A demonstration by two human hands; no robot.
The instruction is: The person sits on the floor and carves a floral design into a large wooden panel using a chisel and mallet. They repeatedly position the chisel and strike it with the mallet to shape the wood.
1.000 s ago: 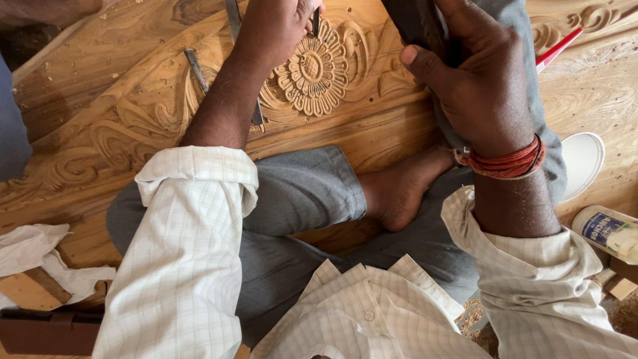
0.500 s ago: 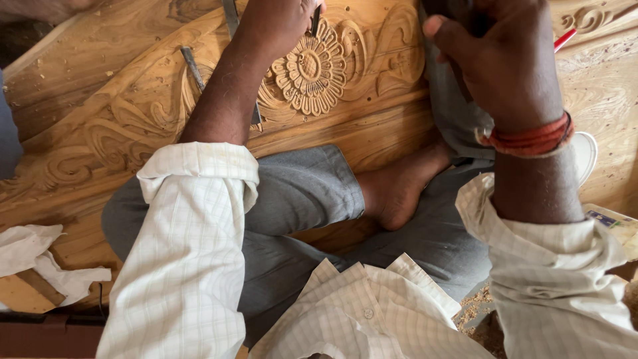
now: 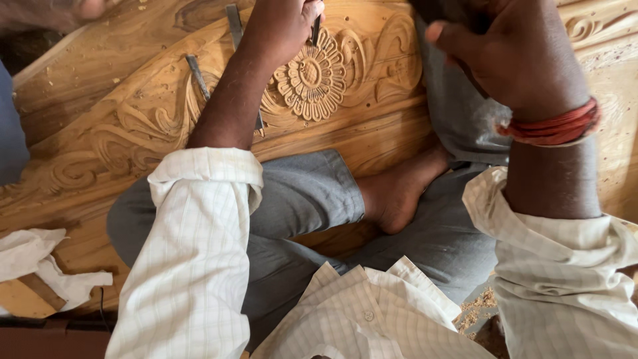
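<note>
Clamped in your left hand [image 3: 282,26], fingers wrapped tight, a thin dark chisel [image 3: 316,30] stands with its tip at the upper rim of the carved flower [image 3: 309,76], steep enough, it seems, to bite the petals. Your right hand [image 3: 512,56] hangs raised, closed round something dark; what it is cannot be made out. Flower sits in the carved wooden panel [image 3: 119,126], which your folded legs seem to pin. Two spare chisels [image 3: 198,74] lie on the panel near your left forearm.
</note>
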